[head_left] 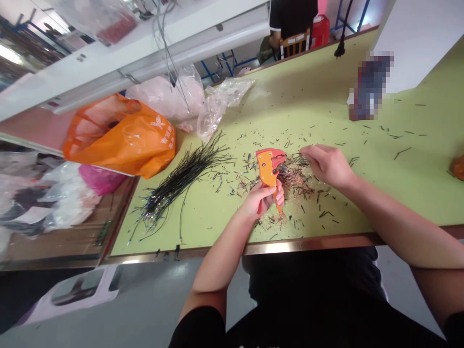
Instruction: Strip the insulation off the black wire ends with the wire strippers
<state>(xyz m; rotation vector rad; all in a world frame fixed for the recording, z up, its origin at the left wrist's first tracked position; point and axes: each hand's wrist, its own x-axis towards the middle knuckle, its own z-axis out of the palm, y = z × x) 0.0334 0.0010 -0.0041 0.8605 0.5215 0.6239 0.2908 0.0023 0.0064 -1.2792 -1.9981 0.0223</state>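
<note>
My left hand (pixel 264 197) is wrapped round the handles of an orange and red wire stripper (pixel 267 169), whose jaws point up and to the right. To the right of its jaws is my right hand (pixel 329 165), with the thumb and fingers pinched together; whatever may be between them is too small to make out. Beneath and between the hands lies a pile of copper strands and short black wire scraps (pixel 295 180). A long bundle of black wires (pixel 181 179) lies to the left, many with blue and silvery ends.
An orange bag (pixel 126 137) and clear plastic bags (pixel 221 99) lie at the back left of the green table (pixel 304 108). A white shelf (pixel 145 58) overhangs there. A black plug (pixel 340 50) hangs near the far edge. Beyond sits a person (pixel 293 19).
</note>
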